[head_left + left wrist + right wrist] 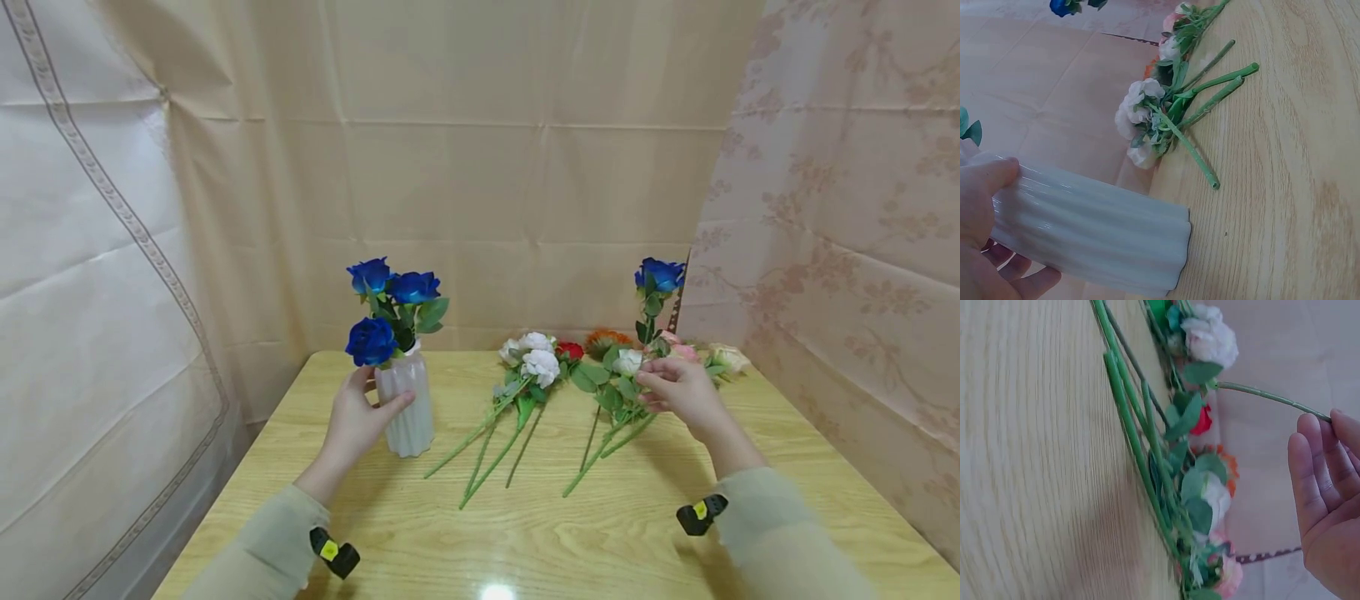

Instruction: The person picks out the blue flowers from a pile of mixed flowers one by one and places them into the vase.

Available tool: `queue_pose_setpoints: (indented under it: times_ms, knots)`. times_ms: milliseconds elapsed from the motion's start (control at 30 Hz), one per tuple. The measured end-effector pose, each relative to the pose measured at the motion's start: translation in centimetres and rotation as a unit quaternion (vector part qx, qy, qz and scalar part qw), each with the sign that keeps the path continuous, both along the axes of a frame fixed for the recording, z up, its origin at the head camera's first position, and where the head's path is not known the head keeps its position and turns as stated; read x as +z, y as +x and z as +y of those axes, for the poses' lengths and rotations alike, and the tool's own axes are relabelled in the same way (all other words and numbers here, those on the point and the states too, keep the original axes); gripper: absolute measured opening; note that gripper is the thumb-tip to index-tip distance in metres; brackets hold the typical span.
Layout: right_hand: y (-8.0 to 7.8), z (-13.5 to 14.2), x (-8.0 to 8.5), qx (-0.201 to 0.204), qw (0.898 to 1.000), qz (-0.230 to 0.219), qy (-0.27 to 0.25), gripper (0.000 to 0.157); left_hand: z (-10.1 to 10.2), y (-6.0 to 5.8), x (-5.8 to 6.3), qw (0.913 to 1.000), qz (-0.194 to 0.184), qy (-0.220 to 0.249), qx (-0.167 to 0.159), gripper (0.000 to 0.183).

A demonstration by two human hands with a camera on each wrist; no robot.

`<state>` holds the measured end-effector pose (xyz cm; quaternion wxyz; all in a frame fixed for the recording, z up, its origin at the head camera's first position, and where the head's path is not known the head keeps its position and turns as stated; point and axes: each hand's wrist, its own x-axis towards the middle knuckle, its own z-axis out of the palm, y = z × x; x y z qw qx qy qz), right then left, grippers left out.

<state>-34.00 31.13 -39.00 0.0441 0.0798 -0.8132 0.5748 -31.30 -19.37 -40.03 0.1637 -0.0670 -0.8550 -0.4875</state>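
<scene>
A white ribbed vase [408, 408] stands on the left part of the table with several blue roses [371, 341] in it. My left hand [363, 414] grips the vase near its neck, thumb across the front; the left wrist view shows the fingers around the vase [1091, 219]. Over the flowers on the right, my right hand [684, 395] holds up a single blue rose [660, 275], its bloom at the top. In the right wrist view the thumb and forefinger pinch its thin green stem [1272, 397]; the bloom is out of that view.
White flowers [540, 367] and a red one [570, 349] lie mid-table, stems toward me. Farther right lie an orange flower [606, 340], a white rose [627, 362], pink flowers [684, 352] and a cream one [727, 358]. A beige curtain [525, 183] hangs behind the table [525, 542].
</scene>
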Motion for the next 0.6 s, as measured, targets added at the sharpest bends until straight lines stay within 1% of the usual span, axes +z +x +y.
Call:
queue_pose_setpoints:
  times_ms: [300, 433, 600]
  knots:
    - [-0.3, -3.4, 0.3, 0.024, 1.000, 0.003, -0.017, 0.036, 0.0, 0.1, 0.1, 1.0000, -0.007, 0.003, 0.001, 0.080]
    - [-0.4, -4.5, 0.4, 0.035, 0.999, 0.000, -0.015, 0.036, 0.1, 0.0, 0.0, 1.0000, -0.006, 0.005, -0.002, 0.080]
    - [-0.4, -5.9, 0.7, 0.049, 0.999, 0.002, 0.001, 0.038, 0.0, 0.0, 0.0, 1.0000, -0.006, 0.007, -0.002, 0.080]
